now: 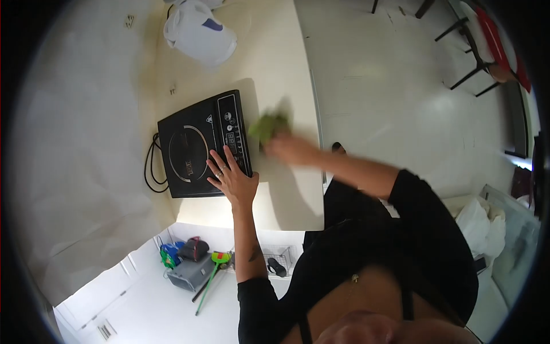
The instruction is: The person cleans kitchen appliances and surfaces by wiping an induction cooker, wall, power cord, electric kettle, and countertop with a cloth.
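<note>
A black induction cooktop [186, 137] lies flat on the cream counter [269, 69]. My left hand [236, 179] rests on its near right corner by the control panel, fingers spread, with a ring on one finger. To the right of the cooktop, my right hand [289, 148] is over the counter, closed on a green cloth [269, 126]. Motion blurs both the hand and the cloth, so whether the cloth touches the counter I cannot tell.
A white electric kettle [203, 34] stands at the counter's far end. The cooktop's black cord [150, 163] loops by the wall. Below the near edge are a grey box [192, 274], a green broom [215, 266] and a wire basket [281, 255]. A chair [481, 51] stands at far right.
</note>
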{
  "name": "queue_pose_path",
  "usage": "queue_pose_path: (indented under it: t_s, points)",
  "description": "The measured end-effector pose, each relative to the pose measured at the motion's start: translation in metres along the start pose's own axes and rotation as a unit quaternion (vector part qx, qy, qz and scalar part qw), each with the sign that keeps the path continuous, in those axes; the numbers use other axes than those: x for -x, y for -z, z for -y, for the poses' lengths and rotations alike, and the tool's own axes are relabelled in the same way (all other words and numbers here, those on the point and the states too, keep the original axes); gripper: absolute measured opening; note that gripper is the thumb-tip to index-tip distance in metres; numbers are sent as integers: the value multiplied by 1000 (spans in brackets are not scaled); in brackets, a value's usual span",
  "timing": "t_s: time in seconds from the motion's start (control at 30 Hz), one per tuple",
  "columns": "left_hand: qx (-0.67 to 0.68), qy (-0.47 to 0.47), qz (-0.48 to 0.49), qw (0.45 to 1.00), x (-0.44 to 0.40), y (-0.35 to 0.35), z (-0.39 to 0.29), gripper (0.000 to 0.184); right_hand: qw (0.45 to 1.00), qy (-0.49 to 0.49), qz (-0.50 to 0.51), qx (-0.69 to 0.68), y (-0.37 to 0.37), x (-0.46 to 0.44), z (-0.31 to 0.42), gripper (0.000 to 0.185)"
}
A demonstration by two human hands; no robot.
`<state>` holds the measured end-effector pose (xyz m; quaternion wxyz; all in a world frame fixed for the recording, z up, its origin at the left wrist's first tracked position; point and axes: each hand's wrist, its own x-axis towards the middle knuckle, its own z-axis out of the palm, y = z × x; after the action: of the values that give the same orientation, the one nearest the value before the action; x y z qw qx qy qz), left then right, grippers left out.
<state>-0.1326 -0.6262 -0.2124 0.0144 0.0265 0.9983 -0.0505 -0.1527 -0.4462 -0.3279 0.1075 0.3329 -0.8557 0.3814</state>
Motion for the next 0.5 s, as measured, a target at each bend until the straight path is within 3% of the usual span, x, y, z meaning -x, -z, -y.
queue_pose_path:
  t_s: [0.03, 0.1, 0.13, 0.17, 0.2, 0.27, 0.33, 0.37, 0.4, 0.43, 0.5]
  points:
    - [9, 8, -3, 1000, -2, 0, -1, 100, 993, -115, 34, 0, 33, -33, -41, 21]
    - [30, 18, -9, 999, -8, 4, -6, 100, 985, -96, -24, 142, 98, -74, -118, 36]
    - [43, 18, -13, 999, -4, 5, -5, 99, 956, -97, 12, 276, 121, -90, -140, 39]
    - [40, 19, -13, 999, -4, 4, -3, 98, 960, -89, -79, 254, 130, -95, -153, 38]
    - [41, 26, -10, 999, -3, 4, -2, 98, 962, -85, -74, 250, 121, -95, -148, 38]
    - [53, 38, 10, 998, -7, 6, -2, 98, 954, -176, 43, 241, 90, -79, -106, 45]
    - [69, 57, 11, 996, -11, 7, -2, 99, 987, -37, 55, 144, 26, -15, -31, 40]
    - [78, 58, 18, 995, -10, 7, -2, 99, 987, 89, 99, 87, 20, 9, 14, 35]
    - [86, 59, 25, 994, -10, 7, -2, 100, 955, 155, 223, 119, 7, 26, 48, 29]
    - [115, 67, -2, 991, -10, 5, -3, 99, 953, 162, 225, 118, 8, 17, 45, 29]
    - [122, 77, 5, 990, -12, 3, -1, 98, 952, 86, 289, -56, 20, -10, 35, 20]
